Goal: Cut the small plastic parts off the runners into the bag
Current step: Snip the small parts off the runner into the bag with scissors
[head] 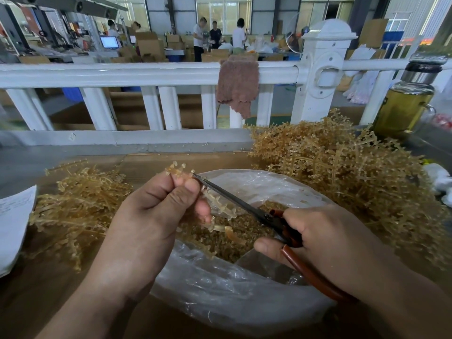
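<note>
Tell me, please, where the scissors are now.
Head view, centre right: the right hand grips the scissors over the bag, tips at the left hand's runner.

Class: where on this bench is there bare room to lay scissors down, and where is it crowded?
Free: near-left brown tabletop, between white paper sheet, left pile of amber plastic runners and clear plastic bag; also the grey strip below the white railing. Crowded: the right side, under the large amber runner heap.
</note>
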### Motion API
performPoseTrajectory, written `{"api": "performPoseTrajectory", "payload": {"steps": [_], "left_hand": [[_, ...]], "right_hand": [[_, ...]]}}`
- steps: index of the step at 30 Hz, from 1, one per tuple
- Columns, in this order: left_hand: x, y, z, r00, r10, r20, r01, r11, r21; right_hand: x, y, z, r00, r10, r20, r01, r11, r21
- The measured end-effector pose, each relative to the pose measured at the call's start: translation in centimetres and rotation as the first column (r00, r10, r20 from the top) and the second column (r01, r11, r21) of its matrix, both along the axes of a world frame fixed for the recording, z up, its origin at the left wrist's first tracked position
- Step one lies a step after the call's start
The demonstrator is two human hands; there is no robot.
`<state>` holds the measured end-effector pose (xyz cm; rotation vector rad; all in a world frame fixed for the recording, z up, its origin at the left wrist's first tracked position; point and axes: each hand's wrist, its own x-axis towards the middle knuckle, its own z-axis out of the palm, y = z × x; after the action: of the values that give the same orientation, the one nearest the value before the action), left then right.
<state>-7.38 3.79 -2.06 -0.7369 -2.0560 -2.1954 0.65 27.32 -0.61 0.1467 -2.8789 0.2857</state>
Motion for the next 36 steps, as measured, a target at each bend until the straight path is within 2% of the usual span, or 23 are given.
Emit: {"api": "performPoseTrajectory", "payload": {"steps": [4, 9, 15, 30, 36], "left_hand": [[0.21, 0.04, 0.12, 1.000, -0.001, -0.012, 0.000, 0.999, -0.032], [0.17, 0.21, 0.40, 1.000, -0.007, 0.018, 0.006, 0.999, 0.049], [0.11, 0.17, 0.27, 0.999, -0.011, 0.030, 0.010, 0.999, 0.037], [0.44, 0.33, 0.34, 0.998, 0.045, -0.045, -0.048, 0.996, -0.071], [0.39, 0.21, 0.37, 0.999, 0.032, -0.014, -0.033, 0.999, -0.034]], "right_hand": [[-0.09, -0.16, -0.08, 1.000, 0.000, -0.001, 0.000, 1.000, -0.017], [-0.18, -0.10, -0.43, 0.999, 0.000, 0.037, 0.002, 0.998, -0.067], [-0.29, -0.03, -0.80, 1.000, -0.023, 0.010, 0.024, 0.993, -0.116], [-0.29, 0.20, -0.85, 0.998, -0.028, -0.056, 0.027, 0.999, -0.021], [-0.25, 0.02, -0.59, 0.998, -0.017, -0.067, 0.020, 0.999, 0.048]]}}
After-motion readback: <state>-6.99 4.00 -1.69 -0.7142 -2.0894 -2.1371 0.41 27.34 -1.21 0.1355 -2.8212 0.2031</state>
